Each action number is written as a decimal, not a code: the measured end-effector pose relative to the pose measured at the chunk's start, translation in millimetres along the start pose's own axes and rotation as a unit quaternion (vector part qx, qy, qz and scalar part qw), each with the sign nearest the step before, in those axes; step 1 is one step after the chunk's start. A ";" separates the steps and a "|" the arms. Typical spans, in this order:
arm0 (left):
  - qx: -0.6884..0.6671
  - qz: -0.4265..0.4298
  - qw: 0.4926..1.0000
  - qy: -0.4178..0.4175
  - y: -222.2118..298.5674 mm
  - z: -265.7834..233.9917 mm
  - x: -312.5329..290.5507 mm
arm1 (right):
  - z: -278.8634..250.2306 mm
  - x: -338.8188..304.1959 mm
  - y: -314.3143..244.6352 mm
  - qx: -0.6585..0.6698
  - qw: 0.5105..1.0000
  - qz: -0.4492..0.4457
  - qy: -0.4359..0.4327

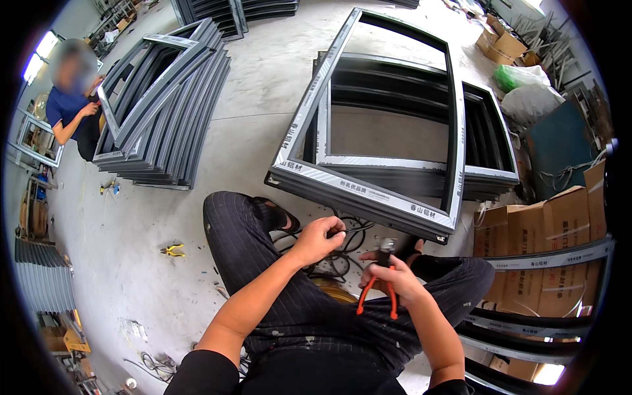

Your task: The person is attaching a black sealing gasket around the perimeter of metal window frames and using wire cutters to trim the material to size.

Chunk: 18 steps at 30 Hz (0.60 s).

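The near frame (pixel 368 191) is joined; loops of black cord (pixel 338 264) seem unused; the left hand (pixel 320 241) pinches a dark strand (pixel 349 230); the right hand (pixel 397 278) grasps pliers (pixel 393 303).

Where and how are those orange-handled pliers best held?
Probably hold the pliers around both orange handles, coming from the person's right: the handles spread toward the body, while the metal head points away. The right hand holds them near the head.
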<state>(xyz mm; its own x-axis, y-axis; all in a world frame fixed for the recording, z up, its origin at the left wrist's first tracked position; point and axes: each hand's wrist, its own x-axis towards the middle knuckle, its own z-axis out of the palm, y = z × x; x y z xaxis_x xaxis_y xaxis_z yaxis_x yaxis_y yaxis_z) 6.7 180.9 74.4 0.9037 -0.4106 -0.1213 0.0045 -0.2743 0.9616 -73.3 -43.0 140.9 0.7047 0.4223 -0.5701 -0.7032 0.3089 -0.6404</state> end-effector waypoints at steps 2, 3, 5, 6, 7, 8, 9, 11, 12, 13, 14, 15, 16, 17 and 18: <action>-0.015 -0.012 1.000 -0.009 -1.7 -4.1 -0.4 | -2.9 31.3 21.5 -0.167 0.985 -0.025 0.031; -0.023 -0.017 0.999 -0.013 -2.8 -6.1 -0.3 | -8.5 45.0 35.6 -0.270 0.959 -0.068 0.045; -0.026 -0.010 0.999 -0.020 -7.1 -8.6 -1.2 | -4.7 54.9 31.0 -0.340 0.938 -0.011 0.072; -0.034 -0.013 0.999 -0.027 -8.3 -9.5 -2.3 | -3.5 59.0 30.9 -0.348 0.934 -0.014 0.075; -0.043 -0.016 0.998 -0.033 -9.4 -10.1 -3.2 | -4.3 63.4 32.5 -0.357 0.931 -0.018 0.078; -0.040 -0.021 0.998 -0.040 -8.3 -9.1 -2.8 | -12.6 70.6 42.9 -0.406 0.906 -0.069 0.098; -0.036 -0.025 0.998 -0.048 -5.4 -8.1 -1.9 | -20.1 76.1 50.4 -0.427 0.896 -0.068 0.102; -0.026 -0.040 0.997 -0.058 -1.3 -7.7 -0.5 | -25.8 81.6 56.8 -0.467 0.875 -0.065 0.108; -0.020 -0.049 0.997 -0.062 0.7 -7.8 1.2 | -26.8 82.0 60.5 -0.381 0.916 -0.081 0.099; -0.012 -0.058 0.996 -0.066 2.4 -8.2 2.2 | -23.2 82.8 63.5 -0.291 0.948 -0.095 0.089; -0.005 -0.063 0.995 -0.074 3.9 -7.6 3.3 | -19.4 83.4 65.2 -0.198 0.971 -0.109 0.078; 0.002 -0.069 0.994 -0.082 5.3 -6.3 4.7 | -16.6 82.5 64.3 -0.137 0.985 -0.079 0.073; 0.009 -0.072 0.993 -0.089 6.4 -6.8 4.7 | -9.6 79.8 58.7 -0.076 0.994 -0.049 0.066; 0.022 -0.072 0.994 -0.084 7.2 -7.6 4.1 | -5.7 78.3 55.9 -0.016 0.998 -0.019 0.059; 0.036 -0.072 0.994 -0.078 7.7 -8.3 3.5 | -8.6 82.0 62.9 -0.028 0.997 -0.029 0.064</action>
<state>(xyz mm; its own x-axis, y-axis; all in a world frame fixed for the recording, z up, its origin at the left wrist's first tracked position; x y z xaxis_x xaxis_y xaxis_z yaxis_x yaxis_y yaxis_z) 13.4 184.6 83.4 0.8182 -0.4911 -0.2988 0.0935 -0.3992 0.9121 -58.9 3.8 49.4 0.7522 0.2921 -0.5906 -0.6578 0.2793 -0.6995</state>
